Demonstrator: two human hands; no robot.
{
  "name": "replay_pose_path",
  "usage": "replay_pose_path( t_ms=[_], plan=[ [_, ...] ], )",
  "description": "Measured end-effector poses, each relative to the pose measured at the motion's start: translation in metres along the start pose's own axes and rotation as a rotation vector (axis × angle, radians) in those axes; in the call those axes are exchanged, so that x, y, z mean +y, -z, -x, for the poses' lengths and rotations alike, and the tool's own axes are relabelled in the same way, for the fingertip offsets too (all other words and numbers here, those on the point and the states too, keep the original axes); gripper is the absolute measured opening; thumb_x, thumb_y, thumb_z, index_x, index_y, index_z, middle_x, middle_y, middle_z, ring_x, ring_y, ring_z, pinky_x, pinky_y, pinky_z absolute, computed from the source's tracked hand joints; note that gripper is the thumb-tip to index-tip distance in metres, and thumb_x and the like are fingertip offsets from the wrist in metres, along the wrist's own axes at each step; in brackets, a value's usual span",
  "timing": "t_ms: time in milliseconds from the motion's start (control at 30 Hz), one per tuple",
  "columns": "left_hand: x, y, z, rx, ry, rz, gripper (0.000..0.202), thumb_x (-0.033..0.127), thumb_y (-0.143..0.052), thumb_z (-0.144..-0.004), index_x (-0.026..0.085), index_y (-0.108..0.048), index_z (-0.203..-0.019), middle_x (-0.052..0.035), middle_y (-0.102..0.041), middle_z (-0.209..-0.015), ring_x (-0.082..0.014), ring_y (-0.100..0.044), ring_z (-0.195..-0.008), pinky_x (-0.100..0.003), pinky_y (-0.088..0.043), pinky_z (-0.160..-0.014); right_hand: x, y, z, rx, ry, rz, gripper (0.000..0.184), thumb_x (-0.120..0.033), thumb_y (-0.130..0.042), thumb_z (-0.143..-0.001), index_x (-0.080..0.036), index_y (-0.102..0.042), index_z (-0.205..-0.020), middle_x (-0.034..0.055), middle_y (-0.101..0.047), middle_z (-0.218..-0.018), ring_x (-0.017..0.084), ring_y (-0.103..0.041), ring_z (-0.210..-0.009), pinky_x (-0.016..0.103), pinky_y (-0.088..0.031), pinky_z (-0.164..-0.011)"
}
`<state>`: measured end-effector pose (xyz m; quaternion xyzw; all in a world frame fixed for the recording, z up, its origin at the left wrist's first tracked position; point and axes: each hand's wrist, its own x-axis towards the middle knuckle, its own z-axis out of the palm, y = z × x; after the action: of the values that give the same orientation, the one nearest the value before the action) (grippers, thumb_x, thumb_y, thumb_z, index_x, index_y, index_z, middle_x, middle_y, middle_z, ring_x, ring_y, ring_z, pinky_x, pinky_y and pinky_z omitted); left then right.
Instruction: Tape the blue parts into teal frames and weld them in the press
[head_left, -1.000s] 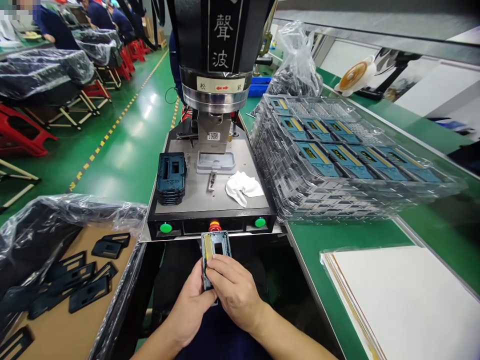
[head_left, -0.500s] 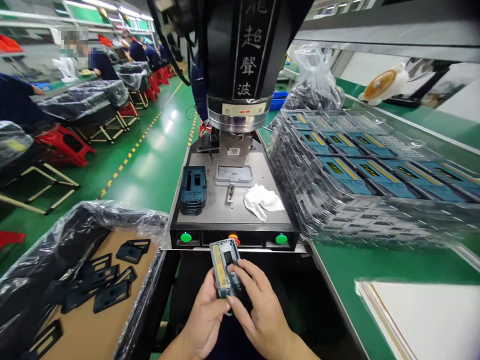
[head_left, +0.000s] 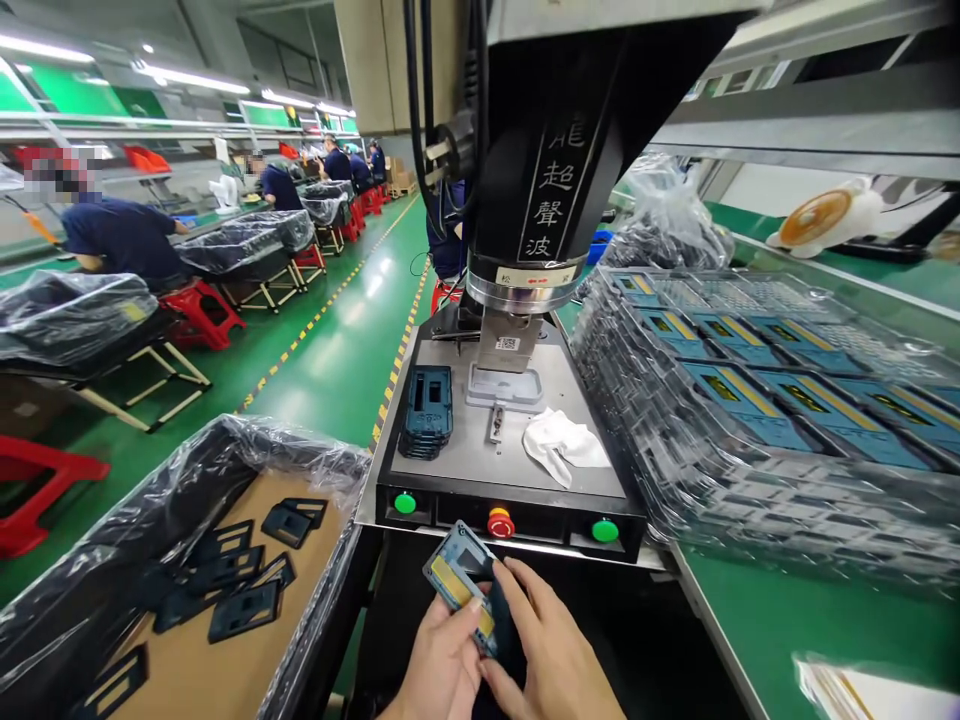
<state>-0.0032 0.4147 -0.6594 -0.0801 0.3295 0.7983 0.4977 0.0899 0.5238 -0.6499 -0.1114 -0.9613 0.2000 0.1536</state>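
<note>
Below welder panel | both hands [head_left: 502, 650] pinch blue part [head_left: 463, 585], tilted | fingers curled, palms inward

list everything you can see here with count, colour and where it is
blue part: one, blue with a yellow strip, held in both hands below the machine
welding machine: one, black, centre
push buttons: two green, one red between them, machine front
stack of frames: one stack, dark blue, machine plate left
cloth: one, white, machine plate right
clear trays: one stack, blue parts on top, green bench right
lined box: one, brown, flat dark pieces inside, lower left
co-workers: several, dark blue shirts, far left
left hand: grip on the blue part
right hand: grip on the blue part
</note>
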Motion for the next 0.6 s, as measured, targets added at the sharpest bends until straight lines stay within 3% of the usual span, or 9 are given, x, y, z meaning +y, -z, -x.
replay_pose_path(
  t_ms=[100, 200, 300, 367, 433, 500, 600],
  plan=[
    [0.002, 0.002, 0.0, -0.087, -0.05, -0.118, 0.043, 0.036, -0.072, -0.075, 0.019, -0.06, -0.112, -0.0123, -0.063, -0.113, -0.0274, -0.057, -0.111, -0.037, -0.044, -0.091, 0.001, 0.014, -0.013, -0.02, 0.023, 0.006, 0.08, -0.021, -0.061, -0.069, -0.017, -0.032, -0.144, 0.0184, -0.048, -0.137, 0.031, -0.051, -0.123, 0.043, -0.051, -0.096],
    [0.015, 0.02, -0.005, -0.121, -0.157, -0.441, 0.048, 0.042, -0.071, -0.073, 0.021, -0.056, -0.114, -0.0129, -0.059, -0.118, -0.0274, -0.057, -0.107, -0.038, -0.046, -0.086, 0.007, 0.043, -0.036, -0.051, -0.009, 0.008, 0.078, -0.02, -0.058, -0.068, -0.014, -0.034, -0.142, 0.0174, -0.045, -0.139, 0.029, -0.047, -0.126, 0.042, -0.045, -0.103],
    [0.04, 0.062, -0.018, 0.111, -0.329, -0.962, 0.041, 0.044, -0.06, -0.08, 0.019, -0.054, -0.112, -0.013, -0.06, -0.113, -0.0262, -0.056, -0.109, -0.043, -0.042, -0.097, 0.021, 0.077, -0.069, -0.054, -0.071, 0.058, 0.075, -0.025, -0.058, -0.071, -0.012, -0.036, -0.141, 0.0174, -0.044, -0.14, 0.029, -0.046, -0.127, 0.044, -0.041, -0.106],
    [0.06, 0.099, -0.029, 0.311, -0.536, -1.393, 0.041, 0.042, -0.053, -0.082, 0.016, -0.052, -0.114, -0.0142, -0.054, -0.12, -0.0281, -0.051, -0.116, -0.046, -0.037, -0.103, 0.034, 0.095, -0.093, -0.062, -0.098, 0.085, 0.074, -0.028, -0.059, -0.07, -0.012, -0.038, -0.139, 0.0173, -0.046, -0.138, 0.03, -0.047, -0.126, 0.044, -0.04, -0.106],
    [0.079, 0.135, -0.041, 0.486, -0.593, -1.778, 0.042, 0.035, -0.046, -0.084, 0.009, -0.048, -0.118, -0.019, -0.049, -0.126, -0.0313, -0.043, -0.124, -0.047, -0.031, -0.108, 0.049, 0.106, -0.118, -0.078, -0.105, 0.101, 0.075, -0.028, -0.061, -0.068, -0.012, -0.04, -0.138, 0.0169, -0.048, -0.136, 0.029, -0.048, -0.123, 0.043, -0.041, -0.104],
    [0.096, 0.165, -0.05, 0.643, -0.45, -1.996, 0.05, 0.03, -0.044, -0.085, 0.007, -0.037, -0.128, -0.0223, -0.041, -0.136, -0.0338, -0.04, -0.128, -0.046, -0.034, -0.105, 0.065, 0.11, -0.141, -0.098, -0.123, 0.129, 0.076, -0.026, -0.063, -0.065, -0.012, -0.041, -0.136, 0.0163, -0.051, -0.133, 0.029, -0.051, -0.12, 0.041, -0.041, -0.103],
    [0.113, 0.19, -0.059, 0.64, -0.1, -2.042, 0.047, 0.028, -0.041, -0.087, 0.013, -0.03, -0.131, -0.0183, -0.056, -0.12, -0.0322, -0.057, -0.11, -0.044, -0.044, -0.09, 0.089, 0.109, -0.175, -0.145, -0.205, 0.15, 0.078, -0.026, -0.066, -0.061, -0.011, -0.044, -0.135, 0.0171, -0.053, -0.131, 0.03, -0.052, -0.118, 0.039, -0.04, -0.102]
  ],
)
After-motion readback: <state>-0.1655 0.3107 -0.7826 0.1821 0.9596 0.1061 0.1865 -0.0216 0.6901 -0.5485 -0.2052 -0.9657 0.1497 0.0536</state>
